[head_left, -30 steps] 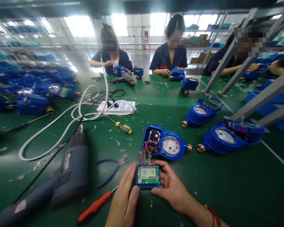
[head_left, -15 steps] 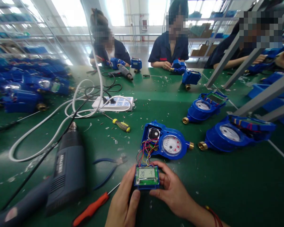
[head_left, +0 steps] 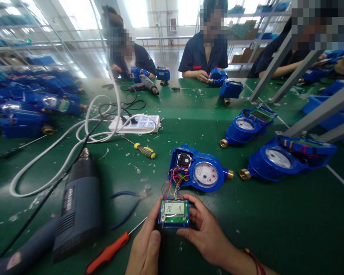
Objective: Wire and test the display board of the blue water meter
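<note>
A small display module with a green circuit board and a lit LCD reading "20 -9" is held between my two hands. My left hand grips its left edge, the thumb lying just below the corner. On the right side, my right hand has its fingers curled behind the module and its thumb at the lower edge. Red, yellow, white and black wires run from the module's top into an open blue water meter. The meter lies on the green table, its white dial facing up and brass fitting to the right.
Left of my hands are blue-handled cutters, an orange screwdriver and a heat gun. Beyond lie a yellow-black screwdriver and a power strip. Two more water meters sit right, beside metal posts. Co-workers sit opposite.
The view has shifted slightly, so most things sit a little further left. My left thumb has drawn slightly away from the module. The display reads the same.
</note>
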`<state>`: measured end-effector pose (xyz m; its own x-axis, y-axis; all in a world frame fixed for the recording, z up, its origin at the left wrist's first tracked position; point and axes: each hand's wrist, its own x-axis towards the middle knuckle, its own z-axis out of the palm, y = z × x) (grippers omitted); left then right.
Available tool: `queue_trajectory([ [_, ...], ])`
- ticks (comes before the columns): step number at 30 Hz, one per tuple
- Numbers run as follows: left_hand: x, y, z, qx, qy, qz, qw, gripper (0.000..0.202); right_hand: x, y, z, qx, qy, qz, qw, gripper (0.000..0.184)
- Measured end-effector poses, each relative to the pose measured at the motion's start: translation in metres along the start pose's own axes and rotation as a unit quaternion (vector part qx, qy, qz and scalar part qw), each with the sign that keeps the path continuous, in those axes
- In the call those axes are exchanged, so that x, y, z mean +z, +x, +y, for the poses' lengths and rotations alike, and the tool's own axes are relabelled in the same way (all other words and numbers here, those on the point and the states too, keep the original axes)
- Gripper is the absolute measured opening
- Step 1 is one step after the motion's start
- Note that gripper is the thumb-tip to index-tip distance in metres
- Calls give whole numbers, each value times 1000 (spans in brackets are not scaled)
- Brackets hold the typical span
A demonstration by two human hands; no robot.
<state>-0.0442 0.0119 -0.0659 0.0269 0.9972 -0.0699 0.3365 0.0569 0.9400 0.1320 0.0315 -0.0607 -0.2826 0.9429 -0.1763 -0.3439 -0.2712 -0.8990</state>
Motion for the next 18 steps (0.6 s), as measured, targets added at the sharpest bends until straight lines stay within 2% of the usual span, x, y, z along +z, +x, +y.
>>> queue_trajectory([
  [4,-2,0,-4,33,51,17,998,49,0,0,-2,6,-15,3,1000,64],
  [7,-4,2,-6,48,62,7,997,49,0,0,-2,4,-18,1,1000,65],
  [9,-4,3,-4,33,28,3,999,49,0,0,-2,2,-16,-1,1000,65],
  [13,3,4,6,-17,-114,24,993,53,2,0,-2,4,-15,5,1000,66],
  [18,10,-1,13,3,-146,20,989,64,3,1,-2,-7,-31,16,999,64],
])
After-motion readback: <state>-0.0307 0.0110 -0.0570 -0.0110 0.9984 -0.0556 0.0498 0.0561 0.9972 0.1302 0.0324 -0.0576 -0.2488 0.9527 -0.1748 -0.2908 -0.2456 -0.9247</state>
